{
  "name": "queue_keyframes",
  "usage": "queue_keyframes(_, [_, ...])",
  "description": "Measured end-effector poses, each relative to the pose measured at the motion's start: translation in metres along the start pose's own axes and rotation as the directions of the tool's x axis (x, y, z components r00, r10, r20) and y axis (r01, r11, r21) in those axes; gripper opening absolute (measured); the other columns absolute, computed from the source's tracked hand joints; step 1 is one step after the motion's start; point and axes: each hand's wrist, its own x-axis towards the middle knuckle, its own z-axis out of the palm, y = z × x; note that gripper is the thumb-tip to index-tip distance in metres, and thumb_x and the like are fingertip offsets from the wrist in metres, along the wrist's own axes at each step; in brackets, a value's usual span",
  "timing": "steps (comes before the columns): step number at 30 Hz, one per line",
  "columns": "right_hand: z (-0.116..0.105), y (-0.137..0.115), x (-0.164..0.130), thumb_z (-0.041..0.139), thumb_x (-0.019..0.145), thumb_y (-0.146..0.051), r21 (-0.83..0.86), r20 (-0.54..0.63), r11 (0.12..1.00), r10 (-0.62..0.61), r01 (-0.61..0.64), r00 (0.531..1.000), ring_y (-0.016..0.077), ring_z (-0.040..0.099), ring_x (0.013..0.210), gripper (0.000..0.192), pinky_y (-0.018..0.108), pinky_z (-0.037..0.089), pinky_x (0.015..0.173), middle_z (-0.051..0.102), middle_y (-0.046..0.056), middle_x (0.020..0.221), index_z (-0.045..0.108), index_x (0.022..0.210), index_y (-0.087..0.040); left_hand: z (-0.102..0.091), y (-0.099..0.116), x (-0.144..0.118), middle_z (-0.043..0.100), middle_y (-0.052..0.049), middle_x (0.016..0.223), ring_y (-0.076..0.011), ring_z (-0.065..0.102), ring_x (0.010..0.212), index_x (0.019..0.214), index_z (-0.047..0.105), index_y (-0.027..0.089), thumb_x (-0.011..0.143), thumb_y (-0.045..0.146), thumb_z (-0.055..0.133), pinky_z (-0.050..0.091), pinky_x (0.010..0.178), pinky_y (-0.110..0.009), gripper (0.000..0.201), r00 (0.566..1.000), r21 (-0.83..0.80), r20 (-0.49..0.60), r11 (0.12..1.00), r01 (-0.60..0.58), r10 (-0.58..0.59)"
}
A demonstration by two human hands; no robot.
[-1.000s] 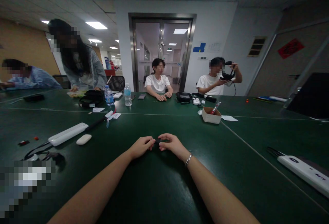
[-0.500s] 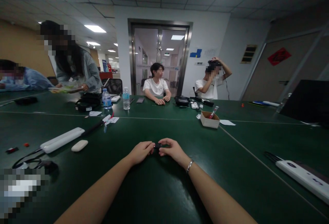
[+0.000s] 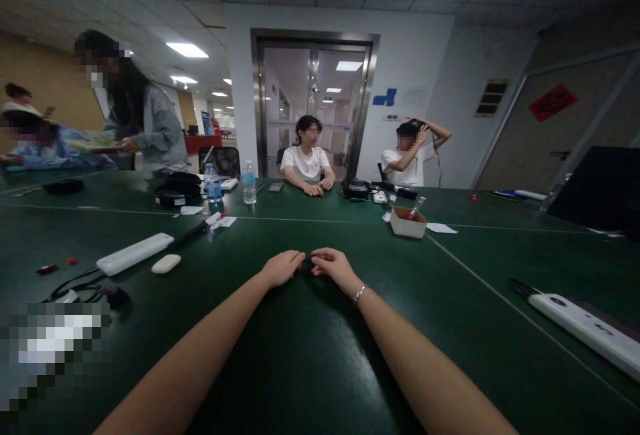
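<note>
My left hand (image 3: pixel 281 267) and my right hand (image 3: pixel 334 266) rest side by side on the dark green table (image 3: pixel 310 355), fingertips meeting. Between the fingertips sits a small black object (image 3: pixel 308 262), pinched by both hands; most of it is hidden by the fingers. A thin bracelet (image 3: pixel 359 294) circles my right wrist. Both forearms stretch forward from the bottom of the view.
A white power strip (image 3: pixel 134 253) and a white oval piece (image 3: pixel 165 264) lie at left, another power strip (image 3: pixel 585 329) at right. A small cardboard box (image 3: pixel 408 223), two water bottles (image 3: pixel 249 183) and black gear lie farther off. Two people sit opposite; others stand at far left.
My hands stay together on the small black object. The person opposite at right raised a black device onto the head. The standing person at left turned away with a tray.
</note>
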Motion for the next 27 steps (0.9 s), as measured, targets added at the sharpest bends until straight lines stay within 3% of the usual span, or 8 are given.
queue_keyframes(3, [-0.001,0.0,0.01,0.065,0.073,-0.012,-0.011,-0.072,1.0,0.002,-0.003,0.997,0.0109,0.063,0.053,0.015,0.018,0.054,0.049,0.063,0.003,0.063,0.059,0.087,-0.01,-0.003,0.001,0.018,0.054,-0.001,0.06,-0.0141,0.05,0.053,0.065,0.052,0.017,0.081,0.063,0.019,0.034,0.056,-0.026,0.058,0.997,-0.006,0.056,0.999,0.045,-0.044])
queue_keyframes(6, [-0.007,0.0,0.019,0.065,0.072,-0.009,0.004,-0.1,0.999,0.049,-0.049,0.994,0.0119,0.064,0.055,0.017,0.018,0.055,0.051,0.063,0.004,0.063,0.06,0.089,-0.01,-0.002,0.003,0.03,0.053,-0.002,0.055,-0.0146,0.048,0.051,0.059,0.05,0.017,0.08,0.065,0.018,0.032,0.054,-0.027,0.061,0.996,-0.009,0.044,0.996,0.084,-0.083])
queue_keyframes(11, [-0.02,-0.001,0.026,0.067,0.071,-0.008,0.065,0.014,0.995,0.071,-0.072,0.997,0.0117,0.064,0.06,0.022,0.019,0.056,0.057,0.065,0.005,0.072,0.062,0.092,-0.01,0.003,0.003,0.025,0.057,-0.004,0.062,-0.017,0.051,0.06,0.06,0.053,0.017,0.082,0.062,0.017,0.031,0.056,-0.027,0.061,0.994,0.049,-0.073,0.995,0.085,-0.081])
queue_keyframes(14, [-0.022,0.0,0.025,0.068,0.07,-0.008,0.075,0.077,0.995,0.062,-0.067,0.995,0.0116,0.065,0.063,0.025,0.018,0.055,0.058,0.065,0.005,0.075,0.062,0.094,-0.011,0.004,0.002,0.017,0.059,-0.005,0.071,-0.0185,0.053,0.067,0.07,0.056,0.018,0.083,0.059,0.019,0.031,0.058,-0.027,0.057,0.996,0.067,-0.085,0.997,0.036,-0.03])
queue_keyframes(19, [-0.023,0.001,0.027,0.071,0.068,-0.01,0.089,0.1,0.993,0.063,-0.072,0.993,0.0121,0.065,0.064,0.028,0.021,0.056,0.063,0.064,0.004,0.074,0.062,0.094,-0.011,0.005,0.002,0.014,0.059,-0.005,0.08,-0.0187,0.054,0.073,0.081,0.053,0.02,0.084,0.055,0.024,0.032,0.059,-0.027,0.046,0.991,0.139,-0.131,0.99,0.027,-0.009])
queue_keyframes(27, [-0.019,0.005,0.029,0.068,0.071,-0.011,0.06,0.04,0.995,0.08,-0.083,0.996,0.0111,0.064,0.057,0.022,0.018,0.055,0.055,0.065,0.005,0.071,0.062,0.092,-0.008,0.006,-0.01,0.017,0.058,0.001,0.074,-0.0136,0.053,0.064,0.085,0.053,0.021,0.082,0.054,0.032,0.038,0.06,-0.024,0.04,0.997,-0.064,-0.074,0.997,-0.04,0.035])
